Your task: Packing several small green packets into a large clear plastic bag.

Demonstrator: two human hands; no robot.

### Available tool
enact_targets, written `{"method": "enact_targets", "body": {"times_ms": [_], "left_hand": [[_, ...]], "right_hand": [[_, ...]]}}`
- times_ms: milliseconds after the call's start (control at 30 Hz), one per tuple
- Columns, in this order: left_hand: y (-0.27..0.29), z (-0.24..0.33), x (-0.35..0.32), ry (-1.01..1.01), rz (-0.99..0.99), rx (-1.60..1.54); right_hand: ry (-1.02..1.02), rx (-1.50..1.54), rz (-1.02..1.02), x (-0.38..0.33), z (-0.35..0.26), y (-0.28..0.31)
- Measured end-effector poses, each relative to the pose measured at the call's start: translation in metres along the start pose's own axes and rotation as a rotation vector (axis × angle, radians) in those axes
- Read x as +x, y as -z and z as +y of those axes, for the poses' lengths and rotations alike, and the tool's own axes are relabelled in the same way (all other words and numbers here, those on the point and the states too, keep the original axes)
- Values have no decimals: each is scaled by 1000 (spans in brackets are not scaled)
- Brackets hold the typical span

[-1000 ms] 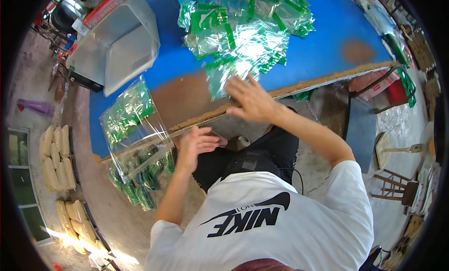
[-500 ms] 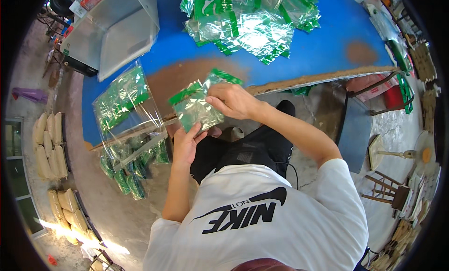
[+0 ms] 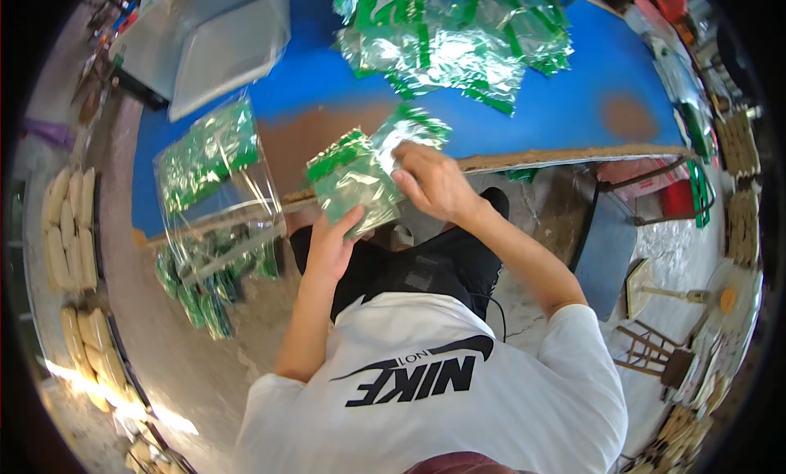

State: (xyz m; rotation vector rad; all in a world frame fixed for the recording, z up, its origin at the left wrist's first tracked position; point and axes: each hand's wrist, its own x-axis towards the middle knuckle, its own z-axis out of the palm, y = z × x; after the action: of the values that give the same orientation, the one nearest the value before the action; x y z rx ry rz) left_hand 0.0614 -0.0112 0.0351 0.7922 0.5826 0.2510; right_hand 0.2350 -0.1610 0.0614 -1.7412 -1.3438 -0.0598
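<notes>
My left hand point(image 3: 337, 241) grips a small stack of clear plastic bags point(image 3: 356, 187) with green top bands, thumb on top, over the near table edge. Just right of it, my right hand point(image 3: 438, 183) has its fingers curled on a single clear plastic bag point(image 3: 409, 128) with a green end, slightly blurred by motion. That bag overlaps the stack's right side. Further back on the blue table point(image 3: 565, 122) lies a big loose pile of similar green-banded bags point(image 3: 458, 44).
A large clear bag point(image 3: 217, 163) holding green packets hangs over the table's left edge. Below it, bundled green packets point(image 3: 205, 294) sit low by the floor. A translucent bin point(image 3: 225, 65) lies at the back left. A blue-seated chair point(image 3: 606, 253) stands right.
My right hand has moved right with the single bag, drawing it further out from the stack. My left hand has shifted slightly right. The whole view has shifted a little.
</notes>
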Motion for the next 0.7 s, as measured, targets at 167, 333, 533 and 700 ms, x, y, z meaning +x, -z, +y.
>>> {"method": "enact_targets", "body": {"times_ms": [167, 333, 533, 700], "left_hand": [[-1, -6, 4, 59, -39, 112], [6, -4, -12, -123, 94, -3], [17, 19, -36, -116, 42, -12], [24, 18, -28, -46, 51, 27]], "right_hand": [[-410, 64, 28, 74, 14, -9], [96, -814, 216, 111, 114, -46], [161, 94, -159, 47, 12, -35], [-180, 178, -180, 68, 3, -43]]}}
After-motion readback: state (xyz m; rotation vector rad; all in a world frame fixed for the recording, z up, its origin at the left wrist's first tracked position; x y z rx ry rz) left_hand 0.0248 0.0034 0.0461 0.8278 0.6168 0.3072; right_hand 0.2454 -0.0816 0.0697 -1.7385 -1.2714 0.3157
